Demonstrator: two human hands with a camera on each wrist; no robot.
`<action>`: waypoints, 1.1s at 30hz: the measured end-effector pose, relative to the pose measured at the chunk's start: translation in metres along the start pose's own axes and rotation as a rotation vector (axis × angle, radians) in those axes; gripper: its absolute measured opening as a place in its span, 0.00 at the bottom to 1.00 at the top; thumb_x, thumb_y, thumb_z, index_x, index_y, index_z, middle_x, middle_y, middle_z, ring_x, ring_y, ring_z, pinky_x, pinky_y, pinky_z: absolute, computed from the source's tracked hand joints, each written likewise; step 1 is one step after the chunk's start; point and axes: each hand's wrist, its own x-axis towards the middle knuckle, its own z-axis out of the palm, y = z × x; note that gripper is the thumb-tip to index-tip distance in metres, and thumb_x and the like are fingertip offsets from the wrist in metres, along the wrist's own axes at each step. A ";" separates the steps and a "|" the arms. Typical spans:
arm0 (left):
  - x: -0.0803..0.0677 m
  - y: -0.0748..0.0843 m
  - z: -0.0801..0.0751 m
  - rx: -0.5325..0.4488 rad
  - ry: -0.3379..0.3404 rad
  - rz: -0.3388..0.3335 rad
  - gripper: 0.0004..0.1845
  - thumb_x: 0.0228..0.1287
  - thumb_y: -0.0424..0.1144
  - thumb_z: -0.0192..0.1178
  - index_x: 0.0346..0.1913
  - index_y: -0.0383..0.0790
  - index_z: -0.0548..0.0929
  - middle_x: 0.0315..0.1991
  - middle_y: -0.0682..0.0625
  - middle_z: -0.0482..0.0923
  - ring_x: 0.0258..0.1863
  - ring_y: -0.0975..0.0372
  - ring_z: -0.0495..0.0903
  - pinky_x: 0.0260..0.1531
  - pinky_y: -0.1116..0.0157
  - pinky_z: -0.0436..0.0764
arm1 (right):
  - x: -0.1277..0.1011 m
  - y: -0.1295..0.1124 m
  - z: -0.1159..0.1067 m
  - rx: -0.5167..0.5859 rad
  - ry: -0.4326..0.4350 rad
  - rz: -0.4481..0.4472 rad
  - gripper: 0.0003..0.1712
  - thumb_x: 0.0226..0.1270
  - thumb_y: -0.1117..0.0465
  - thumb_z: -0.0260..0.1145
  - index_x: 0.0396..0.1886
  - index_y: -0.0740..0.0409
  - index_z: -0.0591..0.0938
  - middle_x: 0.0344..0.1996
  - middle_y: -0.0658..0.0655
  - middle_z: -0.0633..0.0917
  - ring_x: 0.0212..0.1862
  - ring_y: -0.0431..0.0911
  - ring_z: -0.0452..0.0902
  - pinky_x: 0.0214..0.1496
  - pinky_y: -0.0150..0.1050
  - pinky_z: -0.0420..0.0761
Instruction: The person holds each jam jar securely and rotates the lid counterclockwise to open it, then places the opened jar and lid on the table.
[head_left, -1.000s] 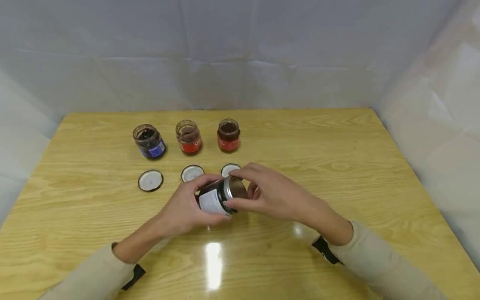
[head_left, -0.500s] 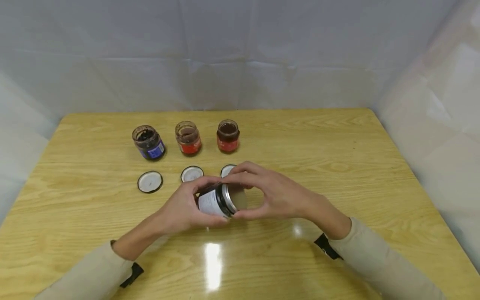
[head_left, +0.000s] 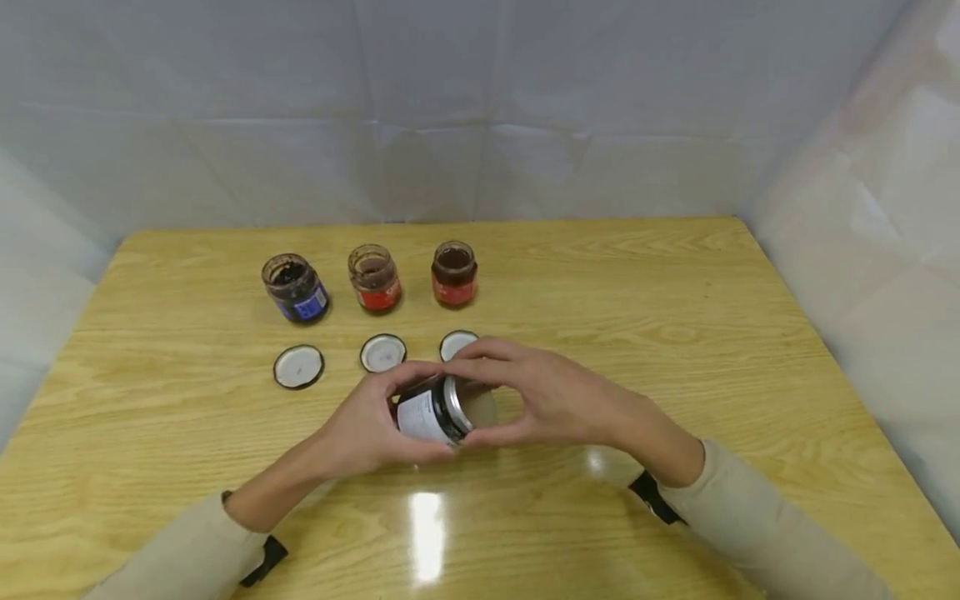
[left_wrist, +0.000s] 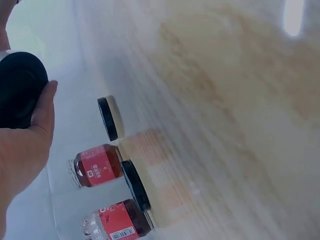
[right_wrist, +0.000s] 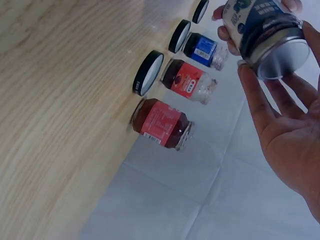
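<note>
In the head view, a dark jar (head_left: pixel 422 417) with a white label is held tilted above the table, its silver lid (head_left: pixel 477 406) facing right. My left hand (head_left: pixel 362 427) grips the jar's body, thumb below and fingers above. At the lid's rim, my right hand (head_left: pixel 555 396) pinches with its thumb and fingertips, the palm apart from the lid's face. The right wrist view shows the lid (right_wrist: pixel 285 59) on the jar and a blue-white label (right_wrist: pixel 250 15). Only the jar's dark base (left_wrist: pixel 20 90) appears in the left wrist view.
Behind the hands stand three lidless jars: a blue-labelled one (head_left: pixel 297 290), a red-labelled one (head_left: pixel 377 282) and a darker red one (head_left: pixel 454 275). Three loose lids lie before them: left (head_left: pixel 298 367), middle (head_left: pixel 383 353), right (head_left: pixel 457 343). A pale sheet (head_left: pixel 420 167) hangs behind the table.
My right hand has shifted its hold on the lid: its fingers now lie together at the top of the rim, with the thumb lower. The left hand still grips the jar.
</note>
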 end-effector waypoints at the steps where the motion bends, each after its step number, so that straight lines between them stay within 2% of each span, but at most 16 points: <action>1: -0.001 0.000 0.000 0.000 0.003 -0.001 0.40 0.40 0.40 0.79 0.61 0.43 0.74 0.48 0.48 0.77 0.42 0.55 0.78 0.34 0.60 0.82 | 0.000 -0.001 -0.001 0.002 -0.014 0.012 0.40 0.58 0.42 0.69 0.68 0.49 0.70 0.62 0.49 0.71 0.60 0.39 0.68 0.60 0.36 0.70; 5: -0.002 -0.001 0.002 0.021 0.034 -0.033 0.40 0.40 0.42 0.79 0.61 0.42 0.74 0.46 0.45 0.78 0.37 0.55 0.79 0.31 0.60 0.82 | 0.001 -0.004 -0.001 0.085 -0.083 0.181 0.43 0.60 0.37 0.64 0.71 0.49 0.65 0.62 0.50 0.71 0.53 0.37 0.74 0.54 0.34 0.74; 7: -0.002 -0.001 0.003 0.039 0.049 -0.048 0.40 0.39 0.43 0.79 0.60 0.42 0.74 0.45 0.44 0.78 0.37 0.56 0.80 0.30 0.61 0.82 | 0.001 -0.006 0.001 0.150 -0.091 0.274 0.44 0.60 0.36 0.64 0.71 0.50 0.65 0.59 0.52 0.73 0.46 0.36 0.77 0.47 0.32 0.77; 9: -0.002 -0.001 0.004 0.057 0.058 -0.056 0.40 0.39 0.45 0.79 0.60 0.43 0.74 0.45 0.44 0.78 0.37 0.56 0.80 0.30 0.61 0.82 | 0.002 -0.007 0.003 0.215 -0.078 0.322 0.42 0.60 0.39 0.66 0.70 0.51 0.67 0.55 0.52 0.75 0.42 0.37 0.78 0.43 0.30 0.79; 11: -0.002 0.000 0.003 0.067 0.058 -0.056 0.40 0.39 0.46 0.79 0.60 0.43 0.75 0.45 0.45 0.78 0.37 0.56 0.79 0.31 0.61 0.82 | 0.002 -0.007 0.004 0.250 -0.055 0.310 0.39 0.60 0.43 0.68 0.68 0.51 0.70 0.53 0.52 0.76 0.42 0.37 0.78 0.43 0.30 0.79; 14: -0.002 0.000 0.002 0.057 0.043 -0.046 0.40 0.39 0.45 0.79 0.60 0.45 0.75 0.45 0.47 0.78 0.37 0.56 0.79 0.31 0.61 0.82 | 0.001 -0.004 0.005 0.262 -0.040 0.225 0.37 0.59 0.49 0.71 0.67 0.50 0.71 0.55 0.49 0.75 0.47 0.38 0.76 0.46 0.30 0.78; 17: -0.002 0.000 0.001 0.037 0.026 -0.038 0.40 0.39 0.44 0.79 0.61 0.46 0.74 0.45 0.47 0.78 0.38 0.56 0.79 0.32 0.60 0.82 | 0.000 0.000 0.004 0.219 -0.039 0.109 0.36 0.59 0.51 0.71 0.67 0.48 0.71 0.59 0.46 0.73 0.56 0.38 0.70 0.55 0.34 0.74; 19: -0.002 -0.001 0.002 0.039 0.025 -0.031 0.41 0.39 0.44 0.79 0.61 0.45 0.74 0.46 0.47 0.78 0.38 0.56 0.79 0.32 0.61 0.82 | -0.001 0.001 0.003 0.179 -0.041 0.075 0.38 0.59 0.48 0.71 0.68 0.47 0.69 0.61 0.45 0.72 0.62 0.38 0.65 0.61 0.36 0.69; 21: -0.001 -0.001 0.003 0.040 0.032 -0.038 0.40 0.39 0.43 0.79 0.60 0.45 0.75 0.46 0.47 0.78 0.38 0.56 0.79 0.32 0.61 0.82 | -0.002 -0.001 0.003 0.169 -0.046 0.128 0.42 0.58 0.43 0.70 0.71 0.45 0.65 0.64 0.45 0.69 0.60 0.36 0.67 0.61 0.36 0.68; 23: -0.001 -0.002 0.004 0.044 0.042 -0.047 0.39 0.39 0.43 0.79 0.59 0.45 0.75 0.46 0.47 0.77 0.38 0.56 0.79 0.32 0.61 0.82 | -0.002 -0.004 0.004 0.191 -0.049 0.237 0.44 0.57 0.39 0.68 0.71 0.44 0.64 0.63 0.46 0.70 0.56 0.36 0.72 0.57 0.36 0.72; 25: -0.001 -0.001 0.005 0.032 0.042 -0.058 0.38 0.39 0.43 0.79 0.59 0.44 0.76 0.46 0.46 0.77 0.37 0.56 0.79 0.31 0.61 0.82 | -0.001 -0.008 0.005 0.219 -0.042 0.337 0.43 0.57 0.36 0.66 0.70 0.45 0.66 0.59 0.46 0.73 0.49 0.35 0.77 0.50 0.34 0.77; 27: -0.001 -0.001 0.006 0.021 0.042 -0.069 0.39 0.39 0.43 0.79 0.59 0.44 0.76 0.46 0.46 0.77 0.37 0.56 0.79 0.30 0.60 0.82 | 0.000 -0.009 0.006 0.235 -0.030 0.383 0.40 0.57 0.37 0.67 0.66 0.47 0.70 0.54 0.46 0.76 0.43 0.36 0.78 0.44 0.34 0.79; 29: -0.002 -0.001 0.006 0.022 0.040 -0.066 0.39 0.38 0.43 0.79 0.59 0.42 0.76 0.46 0.45 0.77 0.37 0.56 0.79 0.31 0.61 0.82 | 0.002 -0.010 0.007 0.226 -0.018 0.347 0.35 0.58 0.40 0.68 0.63 0.48 0.74 0.50 0.46 0.78 0.43 0.37 0.77 0.44 0.33 0.79; 33: -0.005 0.000 0.004 0.013 0.039 -0.062 0.40 0.37 0.42 0.80 0.59 0.44 0.76 0.46 0.46 0.78 0.38 0.56 0.79 0.31 0.60 0.82 | 0.000 -0.007 0.007 0.176 0.016 0.165 0.33 0.57 0.45 0.71 0.62 0.47 0.76 0.52 0.44 0.76 0.50 0.37 0.73 0.53 0.35 0.75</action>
